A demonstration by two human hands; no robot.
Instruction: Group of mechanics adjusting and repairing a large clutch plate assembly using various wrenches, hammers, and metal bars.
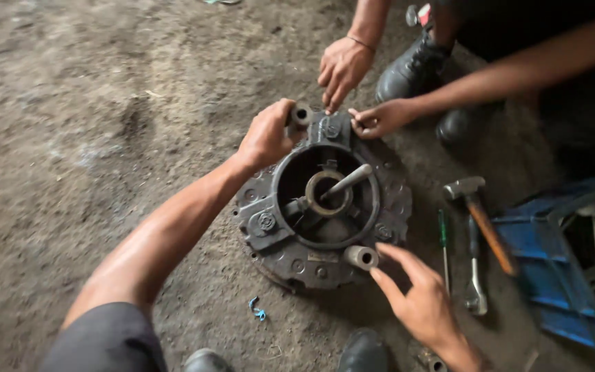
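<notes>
Your left hand [266, 136] is closed around a short metal sleeve [300, 115] at the far rim of the round clutch cover [394, 207] (lying flat on the dirt floor [70, 138]); your right hand [418, 300], fingers loosely spread, touches another sleeve [361, 257] at the near rim; a co-worker's two hands [359, 89] work at the far bracket.

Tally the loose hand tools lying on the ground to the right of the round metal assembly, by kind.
Hammer, wooden handle: 1
Screwdriver, green handle: 1
Spanner-like metal tool: 1
Total: 3
Tools inside the blue toolbox are too indistinct to count.
</notes>
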